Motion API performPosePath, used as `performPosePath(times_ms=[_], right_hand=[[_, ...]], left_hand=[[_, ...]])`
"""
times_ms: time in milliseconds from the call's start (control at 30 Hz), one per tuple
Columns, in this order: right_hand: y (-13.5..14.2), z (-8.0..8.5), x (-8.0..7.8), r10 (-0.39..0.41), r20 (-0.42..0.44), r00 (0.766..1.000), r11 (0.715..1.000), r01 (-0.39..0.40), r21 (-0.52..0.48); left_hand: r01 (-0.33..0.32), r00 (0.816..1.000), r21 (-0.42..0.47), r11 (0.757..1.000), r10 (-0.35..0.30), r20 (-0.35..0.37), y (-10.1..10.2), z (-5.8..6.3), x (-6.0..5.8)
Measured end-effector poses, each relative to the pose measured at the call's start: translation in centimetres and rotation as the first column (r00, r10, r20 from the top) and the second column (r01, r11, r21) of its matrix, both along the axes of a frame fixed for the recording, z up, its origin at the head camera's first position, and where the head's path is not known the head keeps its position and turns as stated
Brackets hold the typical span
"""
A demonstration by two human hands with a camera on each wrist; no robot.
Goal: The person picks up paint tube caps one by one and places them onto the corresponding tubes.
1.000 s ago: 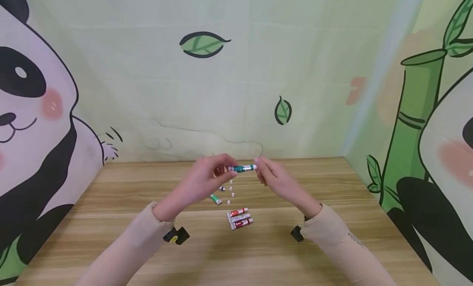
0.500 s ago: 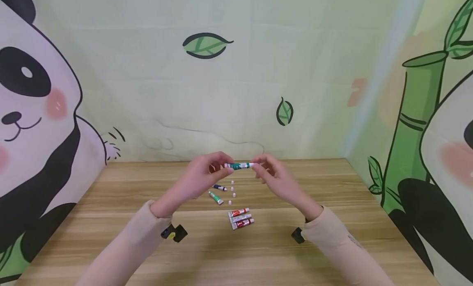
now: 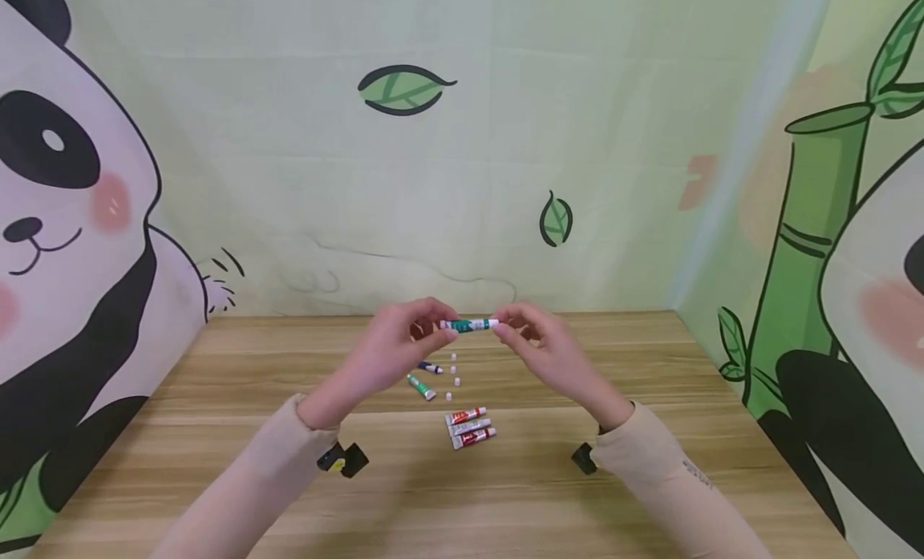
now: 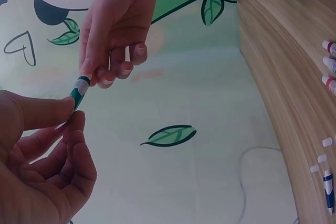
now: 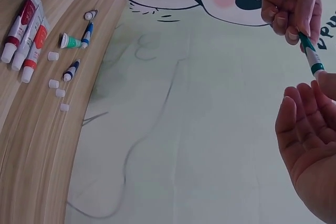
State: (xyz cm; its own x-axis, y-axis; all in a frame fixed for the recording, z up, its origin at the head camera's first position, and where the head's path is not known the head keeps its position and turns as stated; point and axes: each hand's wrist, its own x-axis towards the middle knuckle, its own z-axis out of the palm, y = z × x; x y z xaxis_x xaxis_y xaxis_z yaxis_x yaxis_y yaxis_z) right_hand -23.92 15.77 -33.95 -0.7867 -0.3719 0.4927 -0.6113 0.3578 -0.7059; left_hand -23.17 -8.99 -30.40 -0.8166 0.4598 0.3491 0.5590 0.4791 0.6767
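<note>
Between both hands, above the table's far part, a dark green paint tube [image 3: 471, 325] with a white cap is held level. My left hand [image 3: 390, 338] pinches its flat tail end between thumb and fingers. At the other end, my right hand [image 3: 540, 340] pinches the white cap between thumb and index finger. From the left wrist, the tube [image 4: 79, 92] shows its green and white label, with the cap hidden by right fingers. In the right wrist view, the right palm [image 5: 310, 129] faces up with its other fingers loosely bent.
Three paint tubes [image 3: 471, 427] with red, white and dark red labels lie side by side on the wooden table [image 3: 534, 495]. Farther back are a light green tube [image 3: 422, 386], a dark blue tube [image 3: 431, 367] and several loose white caps [image 3: 449, 396]. A printed cloth [image 3: 469, 166] hangs behind.
The right hand's fingers have shifted from a tighter curl to a spread pinch at the cap. The tube has moved slightly left. Little differs over the last half second.
</note>
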Motion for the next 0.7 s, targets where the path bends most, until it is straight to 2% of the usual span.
performPosePath(times_ms=[233, 467, 600, 700], right_hand=[[-0.1, -0.2, -0.3, -0.012, -0.012, 1.0, 0.999, 0.013, 0.035], [-0.2, -0.5, -0.9, -0.008, 0.007, 1.0, 0.996, 0.008, 0.085], [-0.2, -1.0, -1.6, -0.011, 0.075, 0.997, 0.995, 0.004, 0.099], [-0.3, -1.8, -2.3, -0.008, 0.149, 0.989, 0.995, -0.007, 0.097]], left_hand=[[-0.005, 0.998, 0.015, 1.0, 0.006, -0.064, 0.3, -0.4, 0.1], [-0.018, 0.997, 0.015, 1.0, 0.019, -0.071, 0.4, -0.8, -0.1], [-0.037, 0.998, 0.0, 0.999, 0.037, -0.057, 0.4, -1.5, -0.8], [-0.058, 0.998, -0.028, 0.998, 0.058, -0.025, 0.3, -2.5, -1.8]])
